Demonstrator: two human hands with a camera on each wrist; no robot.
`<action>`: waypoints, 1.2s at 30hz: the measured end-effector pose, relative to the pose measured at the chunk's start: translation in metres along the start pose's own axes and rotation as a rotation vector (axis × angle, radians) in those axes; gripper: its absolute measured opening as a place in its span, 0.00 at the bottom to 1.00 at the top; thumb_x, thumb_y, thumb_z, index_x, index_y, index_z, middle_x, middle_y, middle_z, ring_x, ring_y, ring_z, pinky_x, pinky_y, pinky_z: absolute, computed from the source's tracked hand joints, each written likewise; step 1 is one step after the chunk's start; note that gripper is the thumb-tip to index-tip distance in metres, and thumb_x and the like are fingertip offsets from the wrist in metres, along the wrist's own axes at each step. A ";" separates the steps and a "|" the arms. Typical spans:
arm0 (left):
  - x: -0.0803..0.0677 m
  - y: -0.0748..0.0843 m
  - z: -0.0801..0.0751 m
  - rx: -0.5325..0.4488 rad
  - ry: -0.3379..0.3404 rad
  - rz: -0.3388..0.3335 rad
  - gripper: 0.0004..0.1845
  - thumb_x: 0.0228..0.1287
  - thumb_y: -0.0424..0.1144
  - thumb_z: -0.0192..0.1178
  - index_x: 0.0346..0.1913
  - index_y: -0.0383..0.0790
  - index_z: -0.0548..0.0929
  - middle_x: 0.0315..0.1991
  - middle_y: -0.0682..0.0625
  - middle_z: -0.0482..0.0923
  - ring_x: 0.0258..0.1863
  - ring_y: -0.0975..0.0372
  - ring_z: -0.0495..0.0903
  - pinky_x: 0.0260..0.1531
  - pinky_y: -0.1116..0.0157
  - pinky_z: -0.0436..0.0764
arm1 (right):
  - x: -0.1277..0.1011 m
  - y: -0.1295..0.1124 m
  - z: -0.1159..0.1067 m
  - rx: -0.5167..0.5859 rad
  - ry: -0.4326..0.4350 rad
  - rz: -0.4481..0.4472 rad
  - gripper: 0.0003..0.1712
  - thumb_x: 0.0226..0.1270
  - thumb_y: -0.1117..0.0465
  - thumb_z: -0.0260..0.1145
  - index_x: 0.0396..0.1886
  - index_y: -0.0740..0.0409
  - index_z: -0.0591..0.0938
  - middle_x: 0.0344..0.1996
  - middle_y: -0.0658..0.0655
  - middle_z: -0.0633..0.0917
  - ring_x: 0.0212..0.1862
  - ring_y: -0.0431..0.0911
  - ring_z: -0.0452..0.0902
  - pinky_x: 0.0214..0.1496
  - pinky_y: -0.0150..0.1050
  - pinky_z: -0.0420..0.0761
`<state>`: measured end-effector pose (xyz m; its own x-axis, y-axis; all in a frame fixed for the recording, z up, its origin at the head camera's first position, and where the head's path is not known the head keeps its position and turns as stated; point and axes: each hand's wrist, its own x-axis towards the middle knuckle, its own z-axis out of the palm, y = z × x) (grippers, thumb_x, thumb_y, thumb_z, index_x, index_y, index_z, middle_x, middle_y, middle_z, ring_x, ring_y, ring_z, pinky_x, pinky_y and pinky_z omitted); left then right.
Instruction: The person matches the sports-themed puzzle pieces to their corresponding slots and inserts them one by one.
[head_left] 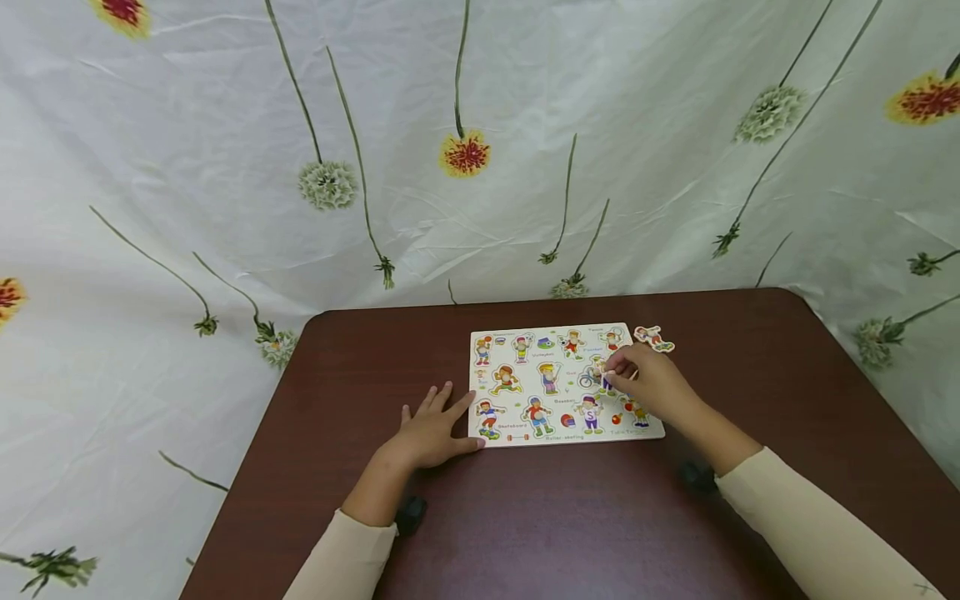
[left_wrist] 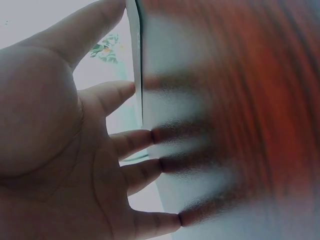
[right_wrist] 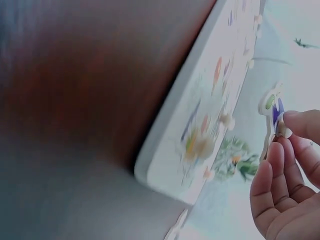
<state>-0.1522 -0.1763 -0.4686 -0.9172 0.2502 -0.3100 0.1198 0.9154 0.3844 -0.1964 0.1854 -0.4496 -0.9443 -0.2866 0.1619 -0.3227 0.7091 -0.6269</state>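
A white puzzle board (head_left: 558, 433) printed with sports figures lies flat on the dark brown table (head_left: 555, 517). My left hand (head_left: 435, 429) rests flat on the table with straight fingers (left_wrist: 145, 140), its fingertips against the board's left edge (left_wrist: 135, 60). My right hand (head_left: 645, 379) hovers over the board's right side and pinches a small figure piece (right_wrist: 272, 107) by its peg, between thumb and fingertips. In the right wrist view the piece is lifted clear of the board (right_wrist: 200, 125). One loose figure piece (head_left: 654, 337) lies on the table beside the board's far right corner.
A white cloth with flower prints (head_left: 465, 154) hangs behind and around the table. The table's front and side edges lie close to both forearms. Bare tabletop extends left, right and in front of the board.
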 end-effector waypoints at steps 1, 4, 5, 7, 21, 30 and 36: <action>0.000 0.000 0.000 0.000 0.000 0.001 0.45 0.65 0.64 0.63 0.80 0.59 0.57 0.83 0.41 0.43 0.83 0.44 0.40 0.72 0.27 0.40 | -0.002 -0.002 0.002 0.004 -0.001 -0.009 0.03 0.66 0.67 0.70 0.38 0.59 0.85 0.35 0.55 0.83 0.38 0.44 0.77 0.38 0.35 0.78; 0.001 -0.001 0.000 0.001 0.002 0.002 0.45 0.65 0.64 0.63 0.80 0.59 0.57 0.83 0.41 0.43 0.83 0.44 0.40 0.72 0.27 0.40 | -0.007 -0.007 0.009 0.004 -0.014 -0.029 0.03 0.65 0.67 0.71 0.37 0.57 0.84 0.34 0.53 0.82 0.37 0.42 0.76 0.38 0.34 0.78; 0.001 -0.001 0.000 0.000 0.002 0.002 0.45 0.65 0.64 0.63 0.80 0.59 0.57 0.83 0.41 0.43 0.83 0.44 0.40 0.72 0.27 0.40 | -0.008 -0.008 0.011 0.000 -0.019 -0.036 0.03 0.65 0.67 0.71 0.36 0.56 0.84 0.33 0.52 0.82 0.36 0.42 0.76 0.38 0.34 0.77; 0.001 -0.001 0.000 -0.003 0.002 0.001 0.45 0.65 0.63 0.63 0.80 0.59 0.57 0.83 0.41 0.43 0.83 0.44 0.40 0.72 0.27 0.40 | -0.010 -0.011 0.014 -0.004 -0.032 -0.060 0.04 0.64 0.67 0.72 0.34 0.56 0.84 0.32 0.52 0.82 0.35 0.40 0.76 0.37 0.33 0.77; 0.001 -0.002 0.001 -0.009 0.007 -0.002 0.45 0.64 0.64 0.63 0.80 0.60 0.57 0.83 0.41 0.43 0.83 0.44 0.40 0.72 0.28 0.40 | -0.014 -0.019 0.029 -0.057 -0.149 -0.117 0.08 0.60 0.68 0.73 0.29 0.54 0.82 0.29 0.49 0.80 0.33 0.38 0.75 0.37 0.32 0.77; 0.001 -0.002 0.001 -0.019 0.006 -0.004 0.45 0.64 0.64 0.63 0.80 0.60 0.57 0.83 0.42 0.43 0.83 0.44 0.40 0.72 0.28 0.39 | -0.009 -0.018 0.036 -0.107 -0.196 -0.095 0.07 0.61 0.68 0.73 0.29 0.55 0.83 0.28 0.50 0.80 0.33 0.38 0.75 0.38 0.33 0.76; 0.000 -0.001 0.001 -0.018 0.006 -0.007 0.45 0.64 0.63 0.64 0.80 0.60 0.57 0.83 0.42 0.43 0.83 0.44 0.40 0.72 0.28 0.39 | -0.006 -0.018 0.037 -0.122 -0.230 -0.069 0.06 0.62 0.68 0.72 0.29 0.55 0.82 0.28 0.50 0.80 0.33 0.38 0.74 0.38 0.34 0.75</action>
<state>-0.1515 -0.1767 -0.4695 -0.9203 0.2415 -0.3078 0.1060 0.9112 0.3980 -0.1829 0.1506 -0.4677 -0.8846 -0.4661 0.0148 -0.4045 0.7513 -0.5214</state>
